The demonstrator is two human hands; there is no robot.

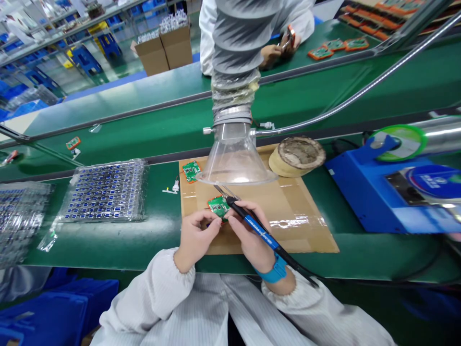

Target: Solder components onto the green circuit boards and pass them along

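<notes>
A small green board (pixel 218 205) is pinched at its edge by the left hand (pixel 196 235), at six o'clock on the cardboard mat (pixel 288 211). The blue soldering iron (pixel 257 228) is gripped like a pen by the right hand (pixel 250 235). The board looks light, stiff and easily broken, so it is best held by its edges.

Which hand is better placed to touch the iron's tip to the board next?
Right hand: it holds the soldering iron, tip over the board. Left hand grips the board's edge.

At twelve o'clock the clear funnel hood (pixel 236 158) hangs low over my hands; bare cardboard mat (pixel 298 211) at three o'clock leaves passing room.
</notes>
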